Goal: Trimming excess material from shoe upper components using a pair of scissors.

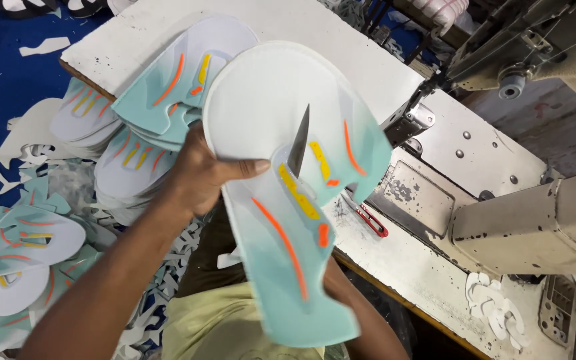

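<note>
At centre, left hand pinches a mint-and-white shoe upper piece with orange and yellow stripes, held up over the table's near edge; scissor blade pokes through its cutout. Right hand probably behind the piece, grip unclear. Sewing machine right, stacked uppers left

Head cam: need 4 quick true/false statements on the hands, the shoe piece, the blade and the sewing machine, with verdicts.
1. The left hand grips a mint and white shoe upper piece. True.
2. A scissor blade pokes through the piece. True.
3. The sewing machine sits to the left of the hands. False: it is on the right.
4. The right hand is in plain view above the piece. False: it is hidden behind the piece; only the forearm shows below.
</note>
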